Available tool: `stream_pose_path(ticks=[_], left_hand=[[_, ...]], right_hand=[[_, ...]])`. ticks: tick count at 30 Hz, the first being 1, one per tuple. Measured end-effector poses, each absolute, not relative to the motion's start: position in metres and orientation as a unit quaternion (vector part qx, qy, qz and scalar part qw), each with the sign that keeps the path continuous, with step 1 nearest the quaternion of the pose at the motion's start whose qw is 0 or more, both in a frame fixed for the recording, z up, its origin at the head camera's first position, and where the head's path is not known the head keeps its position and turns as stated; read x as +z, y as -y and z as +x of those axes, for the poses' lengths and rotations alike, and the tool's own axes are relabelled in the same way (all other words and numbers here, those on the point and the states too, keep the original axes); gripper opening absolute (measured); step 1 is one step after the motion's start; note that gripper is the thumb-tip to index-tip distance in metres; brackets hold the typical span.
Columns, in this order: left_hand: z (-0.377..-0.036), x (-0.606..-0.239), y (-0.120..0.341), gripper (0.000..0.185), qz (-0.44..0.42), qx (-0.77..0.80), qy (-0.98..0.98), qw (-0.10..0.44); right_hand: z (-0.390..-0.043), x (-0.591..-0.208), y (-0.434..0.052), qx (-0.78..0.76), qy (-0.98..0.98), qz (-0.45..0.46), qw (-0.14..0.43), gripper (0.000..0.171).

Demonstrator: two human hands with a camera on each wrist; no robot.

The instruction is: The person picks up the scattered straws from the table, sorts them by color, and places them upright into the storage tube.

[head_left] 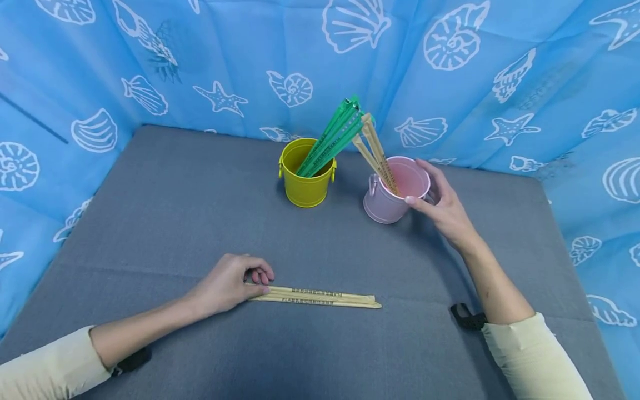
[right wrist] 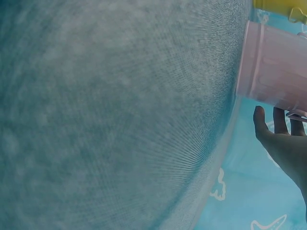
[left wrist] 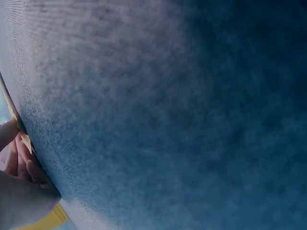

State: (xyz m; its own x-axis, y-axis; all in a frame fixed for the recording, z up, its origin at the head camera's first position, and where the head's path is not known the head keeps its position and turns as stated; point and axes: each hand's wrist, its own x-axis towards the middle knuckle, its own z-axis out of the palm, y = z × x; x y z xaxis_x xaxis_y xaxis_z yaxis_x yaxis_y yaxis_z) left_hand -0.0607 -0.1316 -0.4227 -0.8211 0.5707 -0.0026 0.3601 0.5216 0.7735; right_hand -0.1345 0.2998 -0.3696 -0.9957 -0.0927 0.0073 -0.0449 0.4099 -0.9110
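On the grey table lie a few beige paper-wrapped straws point(head_left: 320, 296) with printed lettering. My left hand point(head_left: 232, 282) pinches their left end between thumb and fingers; in the left wrist view the left hand point(left wrist: 21, 167) also holds a wrapper end. At the right, a pink bucket point(head_left: 384, 205) stands upright with several beige wrapped straws point(head_left: 374, 144) leaning left inside it. My right hand point(head_left: 445, 208) holds its right side, thumb at the front rim and fingers round the back. The right wrist view shows the bucket point(right wrist: 273, 67) beside that hand point(right wrist: 283, 143).
A yellow bucket point(head_left: 306, 191) stands left of the pink one, with several green-wrapped straws point(head_left: 330, 144) leaning right over its rim. Behind the table point(head_left: 175, 205) hangs a blue curtain point(head_left: 240, 50) with white shell prints. Dark wrist straps show on both forearms.
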Motion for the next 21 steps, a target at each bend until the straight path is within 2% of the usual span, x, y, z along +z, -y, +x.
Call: stream_pose_path(ticks=[6,16,21], left_hand=[[-0.060,-0.421,0.129,0.018,0.299,0.399,-0.860,0.109],[-0.062,-0.413,0.128,0.018,0.282,0.431,-0.850,0.109],[-0.067,-0.408,0.126,0.017,0.287,0.449,-0.842,0.079]], right_hand=[[-0.134,-0.370,-0.300,-0.539,-0.841,-0.040,0.023,0.077],[-0.135,-0.371,-0.300,-0.537,-0.842,-0.036,0.026,0.078],[-0.135,-0.370,-0.300,-0.536,-0.843,-0.040,0.024,0.077]])
